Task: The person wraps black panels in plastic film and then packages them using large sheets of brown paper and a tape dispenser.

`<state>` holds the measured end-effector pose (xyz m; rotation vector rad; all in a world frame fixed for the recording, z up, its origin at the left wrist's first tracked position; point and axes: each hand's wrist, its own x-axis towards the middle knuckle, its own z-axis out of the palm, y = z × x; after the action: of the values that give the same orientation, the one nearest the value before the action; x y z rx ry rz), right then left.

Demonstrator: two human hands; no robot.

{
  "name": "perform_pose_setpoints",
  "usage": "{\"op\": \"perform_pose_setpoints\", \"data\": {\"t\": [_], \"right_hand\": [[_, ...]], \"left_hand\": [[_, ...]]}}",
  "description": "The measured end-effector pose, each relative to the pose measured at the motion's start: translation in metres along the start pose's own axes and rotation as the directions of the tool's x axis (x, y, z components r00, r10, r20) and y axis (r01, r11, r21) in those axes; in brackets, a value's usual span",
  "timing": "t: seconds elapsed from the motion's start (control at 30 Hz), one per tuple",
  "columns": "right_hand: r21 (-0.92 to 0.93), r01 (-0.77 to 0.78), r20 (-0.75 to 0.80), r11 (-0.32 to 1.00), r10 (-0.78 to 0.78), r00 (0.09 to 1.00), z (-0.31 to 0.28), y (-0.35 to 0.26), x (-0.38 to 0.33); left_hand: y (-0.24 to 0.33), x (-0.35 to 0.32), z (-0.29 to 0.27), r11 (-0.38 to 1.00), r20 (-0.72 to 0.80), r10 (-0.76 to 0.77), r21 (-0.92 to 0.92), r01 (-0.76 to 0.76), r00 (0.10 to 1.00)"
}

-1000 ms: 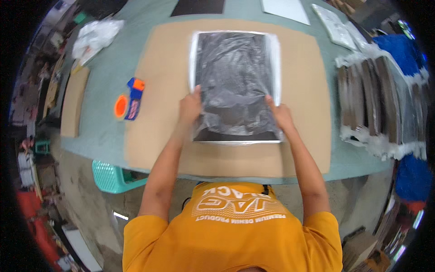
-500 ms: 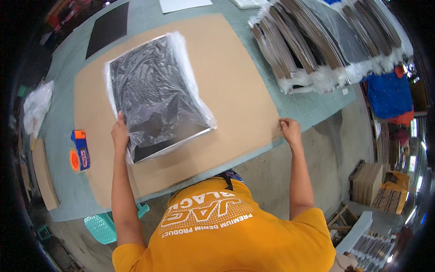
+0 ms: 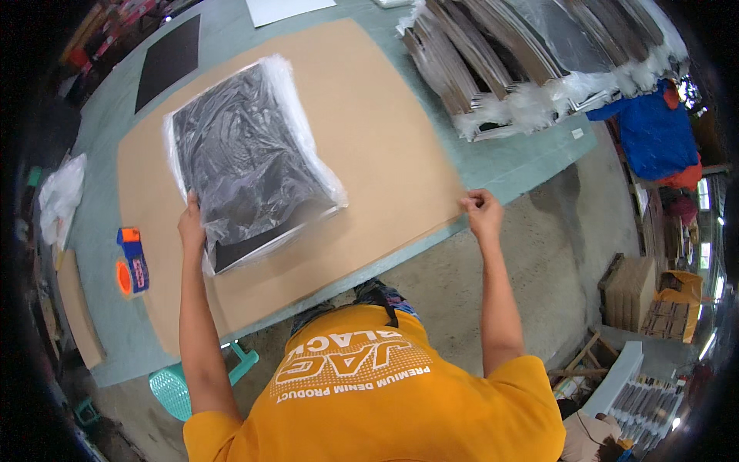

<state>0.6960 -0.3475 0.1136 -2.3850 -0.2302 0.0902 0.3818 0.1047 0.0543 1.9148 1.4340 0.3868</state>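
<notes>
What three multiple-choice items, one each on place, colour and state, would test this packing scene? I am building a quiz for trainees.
1. Where is the left hand?
A. on the near edge of the plastic-wrapped black sheet
B. on the tape dispenser
C. on the stool

2. What colour is the stool?
A. red
B. teal
C. white

3. What is the right hand doing?
A. lying flat, open
B. hanging clear
C. pinching the brown board at its edge

A: it rests on the wrap. B: teal mesh seat. C: its fingers close at the board's corner.
</notes>
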Motion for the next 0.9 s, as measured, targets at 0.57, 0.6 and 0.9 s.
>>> {"op": "perform_pose_setpoints", "data": {"t": [0.57, 0.6, 0.9], "right_hand": [[0.212, 0.094, 0.309, 0.973, -0.157, 0.938, 0.061, -0.032, 0.107], [0.231, 0.208, 0.196, 0.951, -0.255, 0.947, 0.072, -0.040, 0.123], [-0.181, 0.518, 0.098, 0.836, -0.508, 0.856, 0.087, -0.086, 0.129]], "left_hand": [[0.027, -0.017, -0.010, 0.982, 0.008, 0.015, 0.188, -0.016, 1.000], [0.028, -0.015, -0.009, 0.982, 0.007, 0.013, 0.186, -0.014, 1.000], [0.011, -0.011, 0.001, 0.990, -0.029, 0.059, 0.129, -0.054, 0.998]]}}
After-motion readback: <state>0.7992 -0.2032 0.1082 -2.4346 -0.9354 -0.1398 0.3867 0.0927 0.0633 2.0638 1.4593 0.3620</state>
